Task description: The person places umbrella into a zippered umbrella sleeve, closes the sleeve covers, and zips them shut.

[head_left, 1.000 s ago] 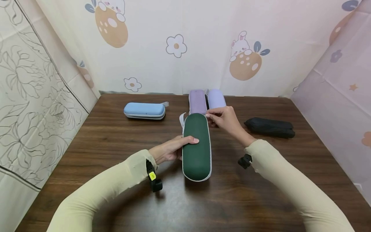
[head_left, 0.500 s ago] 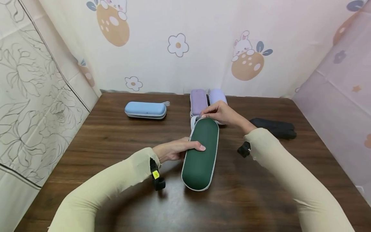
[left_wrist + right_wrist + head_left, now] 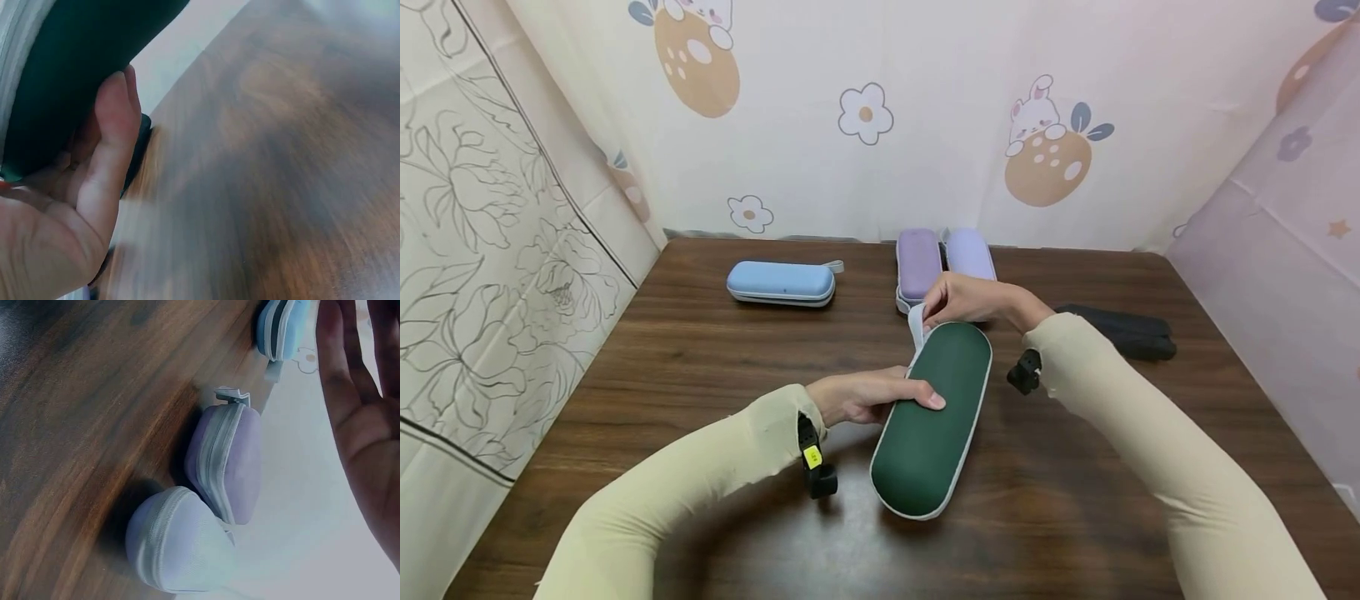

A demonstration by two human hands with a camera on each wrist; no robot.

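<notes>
Green case (image 3: 921, 457), held in left grip (image 3: 868, 393), strap (image 3: 917, 328) beside right grip (image 3: 973, 298)

A left hand (image 3: 876, 393) is holding a green case (image 3: 921, 458) at a slant over the brown table (image 3: 760, 350), its thumb lying across the top. A right hand (image 3: 970, 298) is pinching at the far end of that case, right beside a pale strap (image 3: 917, 327); what its fingertips are gripping there is hiding from sight. Just beyond, a purple case (image 3: 918, 262) and a lavender case (image 3: 971, 254) are lying side by side. A blue case (image 3: 781, 280) is resting farther left, a black bundle (image 3: 1123, 333) is lying to the right, and a printed curtain (image 3: 940, 167) is hanging behind.
</notes>
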